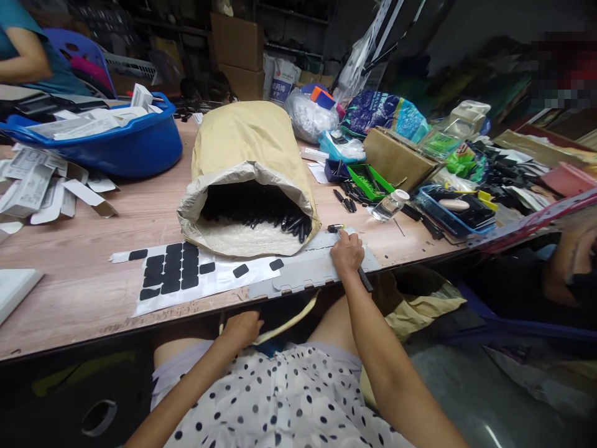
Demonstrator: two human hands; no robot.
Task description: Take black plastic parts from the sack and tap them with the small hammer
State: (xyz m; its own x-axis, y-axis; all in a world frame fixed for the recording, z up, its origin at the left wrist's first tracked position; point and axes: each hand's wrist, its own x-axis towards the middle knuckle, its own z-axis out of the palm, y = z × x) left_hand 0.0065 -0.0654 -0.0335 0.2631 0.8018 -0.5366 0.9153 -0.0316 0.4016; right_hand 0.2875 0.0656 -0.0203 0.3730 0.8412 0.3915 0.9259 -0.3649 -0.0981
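One slim dark-handled tool (366, 280) is held in the right hand (347, 252), its grip closed around it over a flat grey sheet (305, 267) at the front edge of the wood-patterned counter (84, 249). The left hand (242, 330) is lowered below that edge, beside a curved cream strip (291, 322); whether anything is pinched by its grip cannot be told. Glossy black pieces (293, 225) are contained in an open tan sack (252, 134).

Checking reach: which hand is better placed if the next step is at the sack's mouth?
Probably the right hand: it's at tabletop level beside the sack, though gripping a black-handled tool. The left hand is below the table edge.
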